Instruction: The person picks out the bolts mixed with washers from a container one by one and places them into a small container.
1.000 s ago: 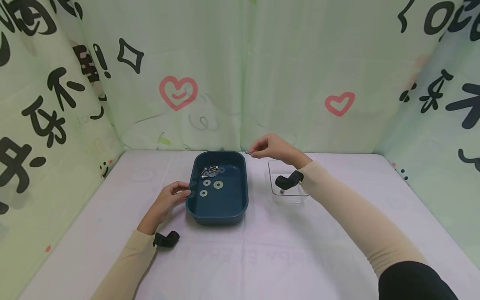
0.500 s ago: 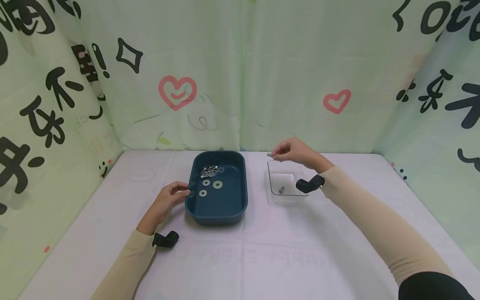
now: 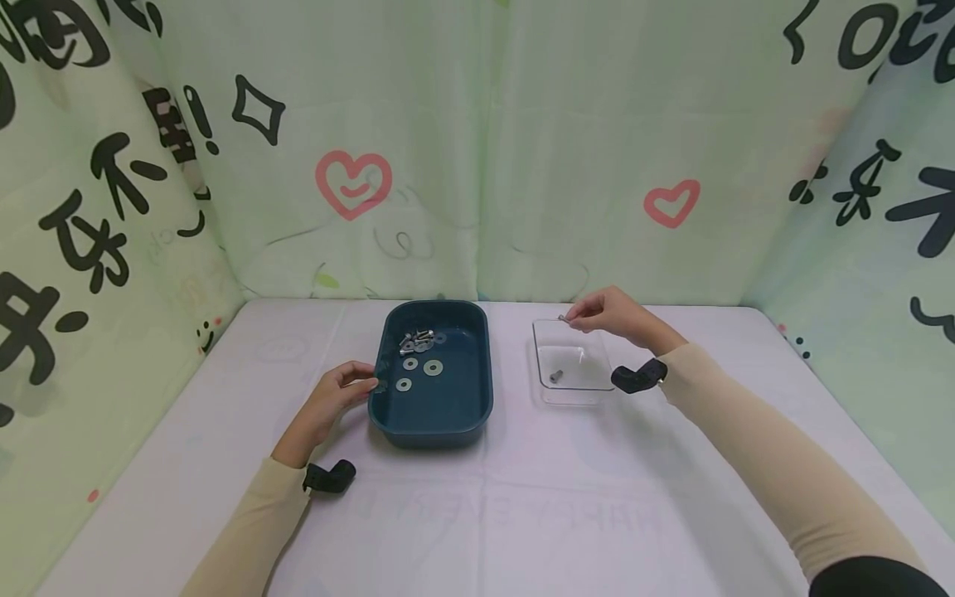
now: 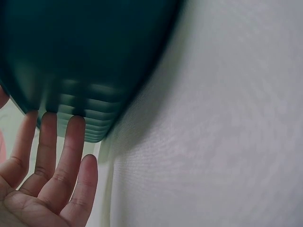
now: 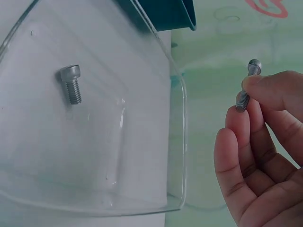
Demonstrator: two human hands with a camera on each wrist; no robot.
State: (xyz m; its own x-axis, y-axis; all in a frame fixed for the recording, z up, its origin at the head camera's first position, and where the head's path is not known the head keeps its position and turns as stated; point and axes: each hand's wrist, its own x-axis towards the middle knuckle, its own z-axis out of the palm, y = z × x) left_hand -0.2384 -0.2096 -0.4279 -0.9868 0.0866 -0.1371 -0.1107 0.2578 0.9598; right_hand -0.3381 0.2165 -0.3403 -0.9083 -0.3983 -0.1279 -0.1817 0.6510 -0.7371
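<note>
The right hand has its grip narrowed to a pinch, thumb and fingertips clamping a bolt; this bolt is grey metal, with a knurled cylindrical head uppermost and a threaded shank, held tilted near the far edge of the clear box. The left hand has its grip spread, nearly straight fingers touching the left wall of the tray. The box is transparent, with rounded corners, and carries a second bolt lying on its floor; the tray is dark teal, smooth and deep, its far end at the far edge of the cloth-covered desk; inside it lie flat ring-shaped washers and a pile of shiny metal fasteners.
</note>
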